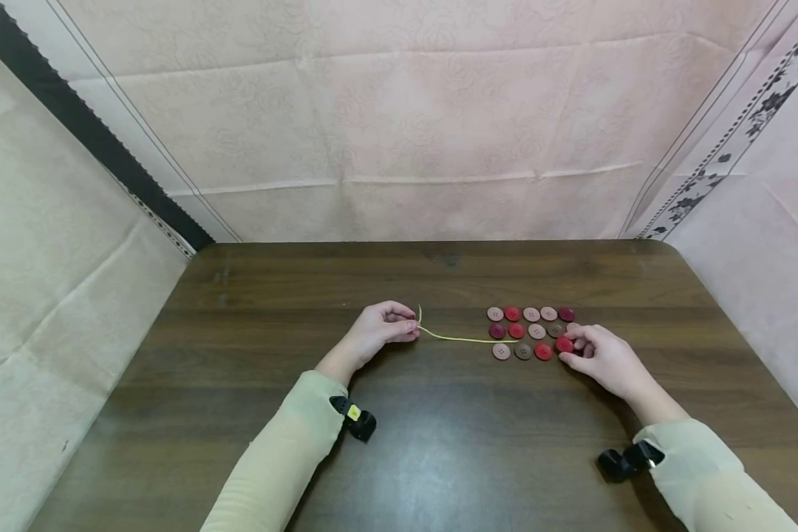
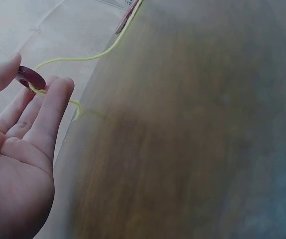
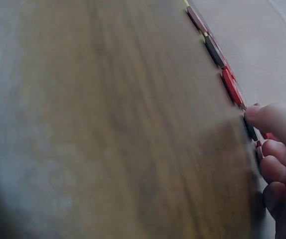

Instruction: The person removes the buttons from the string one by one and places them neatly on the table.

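My left hand pinches a dark red button and a yellow string between thumb and fingers, as the left wrist view shows. A short end of the string sticks up past the fingertips, while its long part stretches right to the buttons. My right hand pinches a red button at the right end of the front row. Beside it lie another red button and a grey-brown button. The right fingertips partly hide the right end of the middle row.
Several pink, red, maroon and brown buttons lie flat in three rows, among them a pink button and a maroon button in the back row. The brown wooden table meets a pale cloth behind it.
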The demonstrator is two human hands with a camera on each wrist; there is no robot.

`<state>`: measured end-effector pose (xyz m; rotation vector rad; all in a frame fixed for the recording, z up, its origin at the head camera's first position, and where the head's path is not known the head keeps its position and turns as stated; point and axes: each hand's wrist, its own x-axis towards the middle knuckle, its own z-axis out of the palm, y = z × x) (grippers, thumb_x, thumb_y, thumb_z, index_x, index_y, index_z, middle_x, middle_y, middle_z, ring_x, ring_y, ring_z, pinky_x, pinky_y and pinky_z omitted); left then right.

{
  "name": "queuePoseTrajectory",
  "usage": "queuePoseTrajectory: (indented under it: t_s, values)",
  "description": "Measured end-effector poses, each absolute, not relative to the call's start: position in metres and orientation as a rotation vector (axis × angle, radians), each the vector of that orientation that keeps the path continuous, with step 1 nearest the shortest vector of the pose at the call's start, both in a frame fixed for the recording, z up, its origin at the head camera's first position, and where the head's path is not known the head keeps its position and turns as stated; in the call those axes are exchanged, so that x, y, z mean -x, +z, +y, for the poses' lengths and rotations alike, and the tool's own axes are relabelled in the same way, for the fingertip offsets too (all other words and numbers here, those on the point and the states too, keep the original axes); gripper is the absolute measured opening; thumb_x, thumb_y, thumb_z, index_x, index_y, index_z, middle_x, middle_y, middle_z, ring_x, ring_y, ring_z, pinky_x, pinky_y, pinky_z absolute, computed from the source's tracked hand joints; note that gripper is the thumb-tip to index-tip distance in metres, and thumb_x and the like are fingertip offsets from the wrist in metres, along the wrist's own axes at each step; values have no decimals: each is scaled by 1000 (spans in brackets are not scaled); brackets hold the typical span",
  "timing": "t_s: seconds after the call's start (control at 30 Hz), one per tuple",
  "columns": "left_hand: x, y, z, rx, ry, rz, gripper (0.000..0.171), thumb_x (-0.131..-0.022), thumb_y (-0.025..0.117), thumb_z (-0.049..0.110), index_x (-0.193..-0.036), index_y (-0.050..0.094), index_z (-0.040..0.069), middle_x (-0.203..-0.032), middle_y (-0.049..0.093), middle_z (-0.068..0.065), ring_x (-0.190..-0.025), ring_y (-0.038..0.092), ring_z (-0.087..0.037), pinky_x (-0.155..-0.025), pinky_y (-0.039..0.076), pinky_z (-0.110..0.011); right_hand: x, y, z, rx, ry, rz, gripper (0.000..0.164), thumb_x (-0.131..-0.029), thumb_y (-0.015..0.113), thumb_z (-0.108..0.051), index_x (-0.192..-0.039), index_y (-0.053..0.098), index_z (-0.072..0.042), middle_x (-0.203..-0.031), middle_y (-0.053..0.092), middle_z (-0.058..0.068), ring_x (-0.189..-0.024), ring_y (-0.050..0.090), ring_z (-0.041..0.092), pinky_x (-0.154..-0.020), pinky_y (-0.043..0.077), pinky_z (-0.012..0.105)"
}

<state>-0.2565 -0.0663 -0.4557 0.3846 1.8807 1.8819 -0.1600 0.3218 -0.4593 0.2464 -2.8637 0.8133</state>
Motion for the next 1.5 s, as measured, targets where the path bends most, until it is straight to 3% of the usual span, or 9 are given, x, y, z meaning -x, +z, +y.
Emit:
queuePoseTrajectory:
  t_s: [0.67,1.07,1.5]
  values:
    - [255,-454,-67,-367,1880,1876,26,-88,63,1,-110,55,-9,-97,64,-18,-87,66,-23,-80,52,-35,162,-458,323,-253,808,-2941,31,-80,74,-23,-102,65,-3,-82,55,1,-71,49,14,-63,41,32]
    - [255,-453,-64,-375,1886,1855,30,-89,62,1,-114,52,-13,-99,63,-21,-87,66,-23,-81,51,-36,161,-454,323,-206,831,-2901,31,-84,71,-23,-105,64,-2,-87,59,6,-73,50,17,-64,42,33]
    - [254,-453,-60,-357,1902,1821,27,-91,58,2,-113,54,-13,-98,66,-21,-86,67,-25,-78,52,-37,178,-454,280,-213,961,-2659,19,-84,70,-14,-99,65,-3,-86,57,4,-71,51,13,-61,43,22]
